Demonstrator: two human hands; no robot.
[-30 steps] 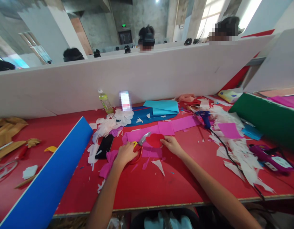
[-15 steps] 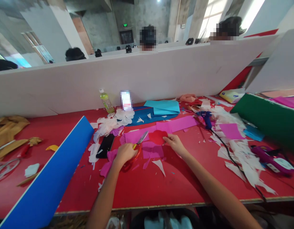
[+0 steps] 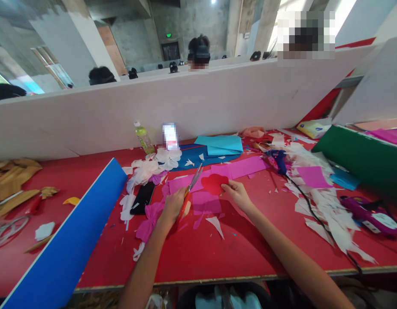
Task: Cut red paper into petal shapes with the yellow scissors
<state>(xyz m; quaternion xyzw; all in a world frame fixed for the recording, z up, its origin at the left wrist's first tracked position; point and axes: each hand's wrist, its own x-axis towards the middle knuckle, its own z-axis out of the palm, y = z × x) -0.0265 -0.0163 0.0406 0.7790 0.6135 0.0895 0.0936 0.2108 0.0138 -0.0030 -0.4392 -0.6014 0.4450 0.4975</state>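
Note:
My left hand (image 3: pixel 172 207) is closed around the red handles of a pair of scissors (image 3: pixel 189 189), whose blades point up and away, slightly apart. My right hand (image 3: pixel 238 194) pinches the edge of a round red paper piece (image 3: pixel 213 183) held just above the red table (image 3: pixel 198 249). Below the red piece lies a pink paper square (image 3: pixel 203 202), and a long pink strip (image 3: pixel 237 168) runs behind it. A pink paper bow (image 3: pixel 149 219) lies by my left wrist.
A black phone (image 3: pixel 142 198), white paper flowers (image 3: pixel 159 161) and a green drink bottle (image 3: pixel 143 137) sit to the left. Blue paper (image 3: pixel 217 148), a blue glue gun (image 3: pixel 277 159) with its cord, a purple glue gun (image 3: pixel 367 212) and white scraps (image 3: pixel 323 210) lie right. A blue board (image 3: pixel 69 240) leans left; people sit beyond the white partition (image 3: pixel 153 107).
My left hand has lifted the scissors off the table so the blades now stand up steeply beside the red piece. My right hand has raised the red piece slightly.

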